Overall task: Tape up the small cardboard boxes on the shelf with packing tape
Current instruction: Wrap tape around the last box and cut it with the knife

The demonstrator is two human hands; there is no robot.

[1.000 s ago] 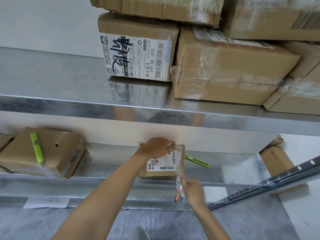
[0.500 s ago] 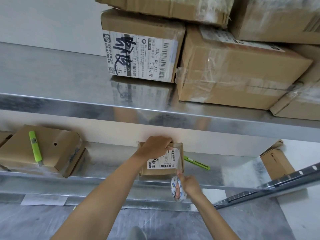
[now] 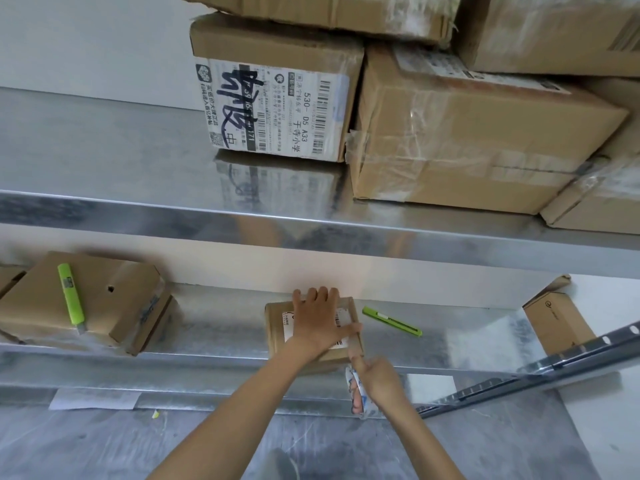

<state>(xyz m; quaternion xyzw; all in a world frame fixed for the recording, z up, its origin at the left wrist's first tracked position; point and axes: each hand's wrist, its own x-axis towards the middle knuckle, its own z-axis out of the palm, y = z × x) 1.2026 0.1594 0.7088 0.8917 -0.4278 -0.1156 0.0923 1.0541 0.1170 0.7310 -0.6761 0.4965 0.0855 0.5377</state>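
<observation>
The small cardboard box (image 3: 277,329) lies flat on the lower shelf (image 3: 221,320), near its front edge, directly under the left hand (image 3: 317,323).

Left hand: palm down on the top face of the box, over its printed label. The fingers are straight and reach the far edge. The thumb points right, along the box's right edge. The hand presses; it does not grip.

Right hand (image 3: 379,381): just in front of the box's near right corner, below the shelf edge. Its fingers are curled round the tape roll (image 3: 356,393) and hold it. The index finger is extended and its tip touches that corner. Whether a strip runs from the roll onto the box cannot be determined.

Just right of the left hand, a green utility knife (image 3: 391,321) lies on the shelf, apart from the box. Well to the left of both hands, a second green knife (image 3: 71,296) rests on a flat carton (image 3: 114,306). Above the hands, the upper shelf (image 3: 104,161) carries large taped cartons (image 3: 467,140).
</observation>
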